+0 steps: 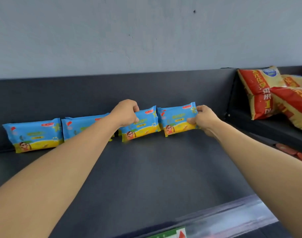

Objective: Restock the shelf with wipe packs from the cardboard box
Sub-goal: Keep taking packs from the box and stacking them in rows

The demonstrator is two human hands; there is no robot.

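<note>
Upright in a row along back edge of dark shelf point(146, 169), counted from left: first pack point(33, 134), second pack point(81, 126), third pack point(143, 124), fourth pack point(177, 120), all blue-yellow. Gripping third pack's top left corner with left hand point(125, 114). Pinching fourth pack's right end with right hand point(204, 118). Beyond right edge: piled red-yellow bags point(260, 93). Along front edge: clear price rail point(232, 219).
</note>
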